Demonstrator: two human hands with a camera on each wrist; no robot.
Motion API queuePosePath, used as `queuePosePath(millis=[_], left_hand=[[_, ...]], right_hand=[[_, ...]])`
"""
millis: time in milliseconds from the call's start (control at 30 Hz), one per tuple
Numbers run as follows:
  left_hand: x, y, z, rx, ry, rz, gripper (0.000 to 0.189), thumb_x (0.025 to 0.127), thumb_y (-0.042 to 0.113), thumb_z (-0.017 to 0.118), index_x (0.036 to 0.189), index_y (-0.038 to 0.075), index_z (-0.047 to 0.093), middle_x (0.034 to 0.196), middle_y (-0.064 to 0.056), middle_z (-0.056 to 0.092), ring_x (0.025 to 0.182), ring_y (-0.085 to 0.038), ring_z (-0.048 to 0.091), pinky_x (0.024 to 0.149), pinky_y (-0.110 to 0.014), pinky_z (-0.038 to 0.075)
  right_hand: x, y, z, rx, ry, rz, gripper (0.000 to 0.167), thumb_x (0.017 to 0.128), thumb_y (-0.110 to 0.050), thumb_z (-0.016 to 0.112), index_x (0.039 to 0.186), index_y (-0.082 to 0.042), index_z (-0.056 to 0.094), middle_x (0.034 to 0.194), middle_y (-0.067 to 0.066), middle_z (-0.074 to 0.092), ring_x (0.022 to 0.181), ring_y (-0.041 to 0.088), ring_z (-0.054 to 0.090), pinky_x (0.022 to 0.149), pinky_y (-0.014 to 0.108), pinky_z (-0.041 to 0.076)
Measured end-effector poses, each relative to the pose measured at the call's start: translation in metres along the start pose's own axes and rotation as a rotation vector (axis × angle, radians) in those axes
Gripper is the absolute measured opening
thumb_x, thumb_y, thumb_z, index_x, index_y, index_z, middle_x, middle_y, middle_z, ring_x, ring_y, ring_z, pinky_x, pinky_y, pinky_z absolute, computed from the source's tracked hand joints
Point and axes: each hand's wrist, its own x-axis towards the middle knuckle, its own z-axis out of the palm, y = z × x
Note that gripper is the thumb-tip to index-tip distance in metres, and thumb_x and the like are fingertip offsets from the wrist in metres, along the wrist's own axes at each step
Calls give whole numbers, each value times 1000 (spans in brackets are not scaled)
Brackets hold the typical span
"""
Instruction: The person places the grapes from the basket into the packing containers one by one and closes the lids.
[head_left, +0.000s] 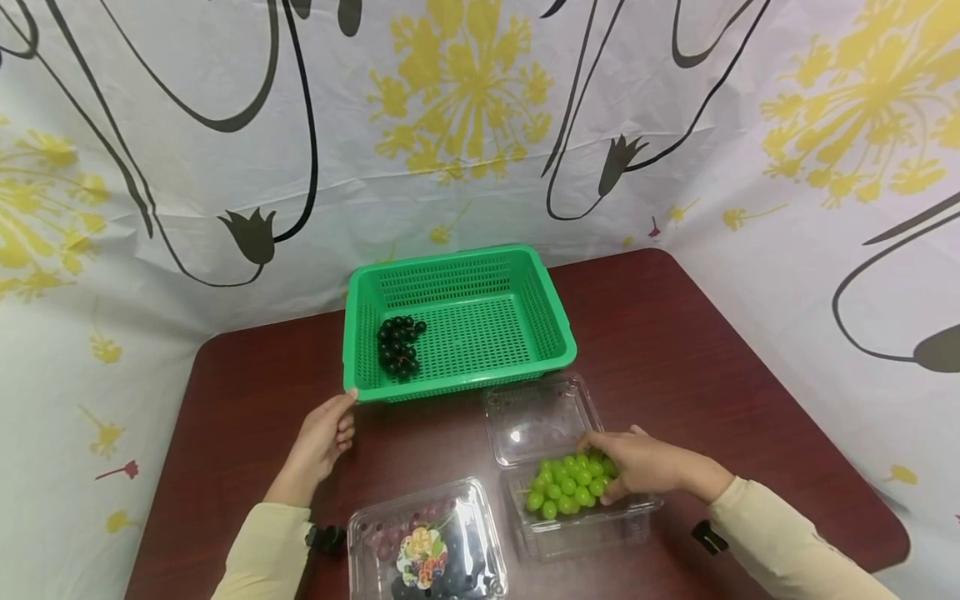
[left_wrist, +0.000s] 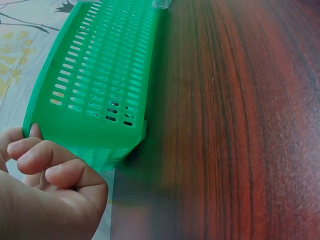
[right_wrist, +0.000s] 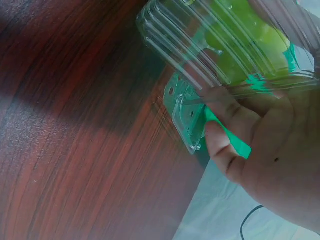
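Observation:
My left hand [head_left: 321, 440] pinches the near left corner of a green plastic basket [head_left: 465, 385] by its rim; the left wrist view shows its fingers curled under the rim. A bunch of black grapes [head_left: 397, 346] lies at the left inside the basket. My right hand [head_left: 647, 463] reaches over an open clear plastic box [head_left: 581, 537], thumb and fingers gripping a bunch of green grapes [head_left: 566, 486] from the right. The bunch sits at the box's top. In the right wrist view, the green grapes [right_wrist: 240, 45] show through the ribbed box wall.
Left of the open box stands a closed clear box [head_left: 480, 533] with a fruit label, holding reddish and dark grapes. The open box's lid [head_left: 543, 421] lies back towards the basket. Patterned white cloth [head_left: 465, 108] hangs behind the dark red-brown table [head_left: 255, 392].

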Motion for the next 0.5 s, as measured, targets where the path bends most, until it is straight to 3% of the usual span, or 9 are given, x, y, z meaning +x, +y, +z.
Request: queuePosePath(millis=[167, 500], left_hand=[[0, 0, 0, 3, 0, 4, 32, 96, 44, 56, 82, 17, 47, 58, 9, 33, 51, -5, 31, 54, -21, 31], [-1, 2, 1, -21, -2, -19, 29, 98, 39, 54, 78, 19, 48, 59, 7, 34, 51, -6, 32, 54, -22, 32]], right_hand=[[-1, -3, -1, 25, -29, 33, 62, 64, -39, 84, 117, -19, 58, 119, -3, 66, 104, 17, 60, 81, 37, 28], [-2, -4, -3, 18, -56, 54, 70, 63, -42, 84, 124, -19, 58, 125, -2, 63, 113, 20, 59, 82, 38, 27]])
